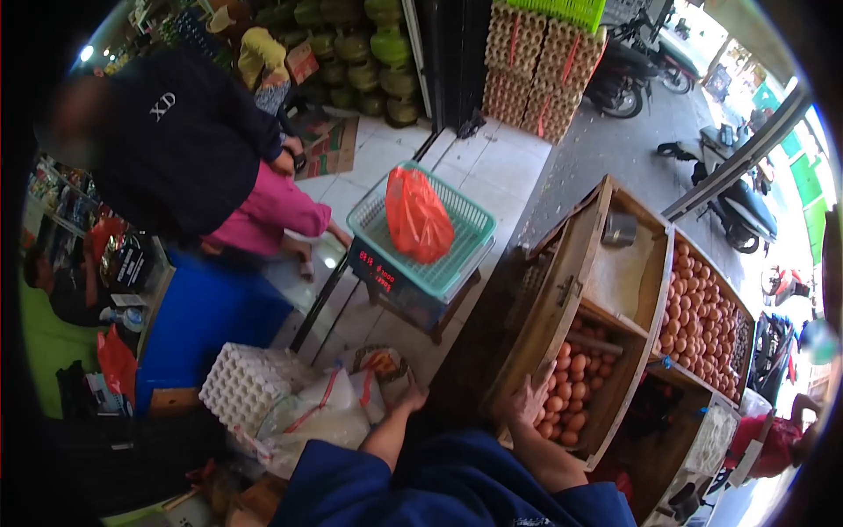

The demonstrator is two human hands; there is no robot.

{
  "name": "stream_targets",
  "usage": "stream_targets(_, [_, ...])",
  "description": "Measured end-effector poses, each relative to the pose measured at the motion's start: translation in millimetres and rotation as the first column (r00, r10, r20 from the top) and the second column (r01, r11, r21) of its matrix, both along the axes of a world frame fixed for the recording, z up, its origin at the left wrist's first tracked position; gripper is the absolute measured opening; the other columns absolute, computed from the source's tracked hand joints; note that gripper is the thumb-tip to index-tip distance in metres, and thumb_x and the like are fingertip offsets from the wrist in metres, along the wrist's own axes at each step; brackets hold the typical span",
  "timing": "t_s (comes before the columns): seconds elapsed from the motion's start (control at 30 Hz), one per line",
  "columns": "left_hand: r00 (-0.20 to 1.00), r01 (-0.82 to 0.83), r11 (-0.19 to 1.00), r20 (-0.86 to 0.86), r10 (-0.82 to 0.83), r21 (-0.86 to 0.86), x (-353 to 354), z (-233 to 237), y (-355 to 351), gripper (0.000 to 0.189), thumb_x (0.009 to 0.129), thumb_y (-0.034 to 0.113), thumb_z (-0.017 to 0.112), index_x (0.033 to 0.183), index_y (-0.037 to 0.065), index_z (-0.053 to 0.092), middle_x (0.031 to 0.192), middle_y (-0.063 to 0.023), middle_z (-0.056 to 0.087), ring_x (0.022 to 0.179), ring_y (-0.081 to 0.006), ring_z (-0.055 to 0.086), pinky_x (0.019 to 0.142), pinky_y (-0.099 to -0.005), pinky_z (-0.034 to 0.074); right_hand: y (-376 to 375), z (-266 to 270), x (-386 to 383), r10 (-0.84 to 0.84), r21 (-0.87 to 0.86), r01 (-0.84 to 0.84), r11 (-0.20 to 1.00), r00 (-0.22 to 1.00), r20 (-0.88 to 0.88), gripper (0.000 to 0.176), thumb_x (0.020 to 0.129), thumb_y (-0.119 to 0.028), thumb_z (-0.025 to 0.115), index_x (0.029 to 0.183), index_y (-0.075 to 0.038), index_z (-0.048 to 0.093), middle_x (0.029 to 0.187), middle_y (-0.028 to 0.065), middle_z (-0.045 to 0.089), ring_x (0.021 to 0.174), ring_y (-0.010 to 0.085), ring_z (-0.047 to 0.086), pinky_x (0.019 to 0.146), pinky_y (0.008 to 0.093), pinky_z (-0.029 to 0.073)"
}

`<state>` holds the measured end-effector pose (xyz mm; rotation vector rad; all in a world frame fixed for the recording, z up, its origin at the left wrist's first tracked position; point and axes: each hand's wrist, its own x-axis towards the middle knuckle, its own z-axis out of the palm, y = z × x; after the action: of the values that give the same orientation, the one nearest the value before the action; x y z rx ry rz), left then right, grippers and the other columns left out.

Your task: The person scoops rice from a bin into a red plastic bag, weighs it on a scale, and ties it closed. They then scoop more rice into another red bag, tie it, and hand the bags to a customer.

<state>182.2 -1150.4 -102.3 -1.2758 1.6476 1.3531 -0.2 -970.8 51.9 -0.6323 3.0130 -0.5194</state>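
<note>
Fingers of our right hand [525, 406] are spread apart and rest on the wooden edge of a box [549, 323], just beside the brown eggs [572, 397] which lie loose in its near compartment. Our left hand [409, 400] is lower at the other side, near a printed sack [384, 362]; how its fingers stand, and whether they touch the sack, we cannot tell.

Above the eggs, a light bar [594, 343] lies across the same compartment. Behind a wooden divider, the next compartment has pale grains [625, 279] with a metal cup [619, 230] upon them. To the right of it, we see another large heap of eggs [698, 321].

In front of us stands a scale [383, 274] with red digits, and on it a teal basket [481, 227] carries an orange-red plastic bag [420, 218]. A person in a dark top [176, 158] leans near, with one hand [341, 235] close to the basket. By our left arm are stacked egg trays [250, 379] and filled clear bags [335, 422]. Farther away we find taller tray stacks [537, 66], green gas cylinders [391, 46] and parked motorcycles [622, 92].
</note>
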Motion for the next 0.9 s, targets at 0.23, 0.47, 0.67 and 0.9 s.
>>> stream_targets(0.23, [0.593, -0.795, 0.461, -0.346, 0.727, -0.395, -67.1, 53.1, -78.3, 0.097, 0.085, 0.07, 0.033, 0.145, 0.009, -0.013, 0.147, -0.0299, -0.013, 0.138, -0.0441, -0.004, 0.11, -0.0527, 0.003, -5.8, 9.4, -1.2, -0.021, -0.008, 0.021, 1.0, 0.998, 0.063, 0.028, 0.081, -0.016, 0.053, 0.102, 0.001, 0.058, 0.146, 0.0305, 0.013, 0.13, 0.0431, 0.028, 0.102, 0.0506, 0.025])
stream_targets(0.47, [0.447, -0.894, 0.162, -0.801, 0.399, -0.418, -128.8, 108.4, -139.6, 0.092, 0.09, 0.062, 0.031, 0.143, 0.002, -0.015, 0.144, -0.0288, -0.025, 0.138, -0.0425, -0.012, 0.11, -0.052, 0.001, -3.6, 3.4, -4.0, -0.033, 0.003, 0.033, 0.999, 0.992, 0.123, 0.028, 0.082, -0.016, 0.051, 0.105, -0.002, 0.058, 0.146, 0.0302, 0.014, 0.132, 0.0439, 0.024, 0.104, 0.0493, 0.025])
stream_targets(0.67, [0.215, -0.976, 0.093, -0.788, 0.577, -0.198, -138.5, 83.8, -150.8, 0.086, 0.093, 0.054, 0.032, 0.143, 0.0, -0.013, 0.146, -0.033, -0.013, 0.138, -0.043, -0.009, 0.11, -0.0504, 0.001, -9.4, 9.2, -5.2, -0.06, 0.041, 0.055, 0.998, 0.99, 0.131, 0.031, 0.076, -0.021, 0.056, 0.103, -0.005, 0.057, 0.15, 0.0252, 0.007, 0.132, 0.0434, 0.023, 0.102, 0.0484, 0.03])
stream_targets(0.9, [0.909, -0.385, 0.711, -0.111, 0.401, -0.588, -108.2, -27.6, -122.8, 0.084, 0.088, 0.046, 0.047, 0.147, 0.015, -0.004, 0.147, -0.0326, 0.002, 0.131, -0.0516, 0.023, 0.104, -0.0578, 0.025, -1.1, 0.7, -5.4, 0.019, -0.055, -0.02, 0.998, 1.0, -0.021, 0.027, 0.074, -0.009, 0.055, 0.098, 0.002, 0.059, 0.145, 0.0312, 0.016, 0.124, 0.0467, 0.033, 0.101, 0.048, 0.032])
